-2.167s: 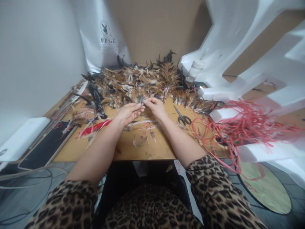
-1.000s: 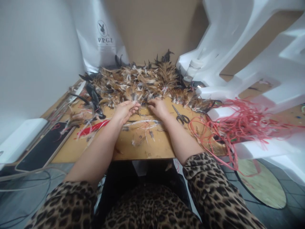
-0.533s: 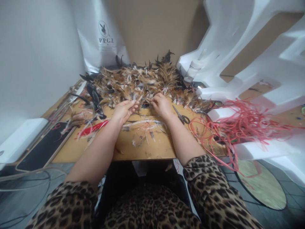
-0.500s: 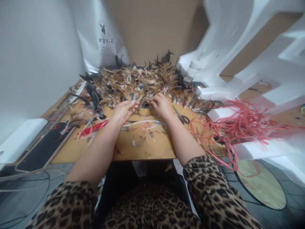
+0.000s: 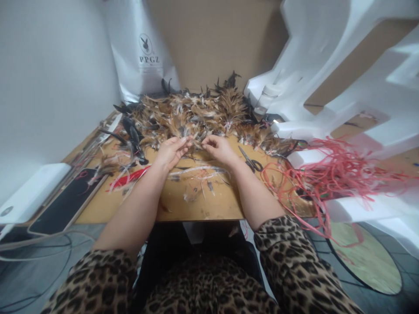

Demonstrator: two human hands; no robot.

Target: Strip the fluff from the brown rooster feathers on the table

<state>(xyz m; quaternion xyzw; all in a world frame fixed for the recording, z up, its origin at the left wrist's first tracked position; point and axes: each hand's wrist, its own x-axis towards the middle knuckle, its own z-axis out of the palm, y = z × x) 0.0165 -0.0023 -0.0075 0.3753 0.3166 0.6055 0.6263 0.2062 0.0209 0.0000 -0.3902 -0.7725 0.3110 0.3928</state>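
A big heap of brown, tan and black feathers (image 5: 193, 114) covers the back of a wooden table (image 5: 203, 205). My left hand (image 5: 172, 152) sits at the heap's front edge, its fingers pinched on a small bunch of feathers. My right hand (image 5: 218, 148) is close beside it, fingers curled and pinching a feather at the same spot. The fingertips of both hands nearly meet. Loose feather scraps (image 5: 196, 174) and a red feather (image 5: 127, 178) lie on the table below the hands.
Black-handled scissors (image 5: 250, 162) lie just right of my right hand. A tangle of red strings (image 5: 327, 174) spreads over white foam pieces (image 5: 343, 87) on the right. A white bag (image 5: 144, 52) stands at the back left. A black tablet (image 5: 65, 205) lies at the left.
Both hands have stayed at the heap's front edge. The right hand reached a little into the feathers, then drew back toward the left hand with a feather pinched.
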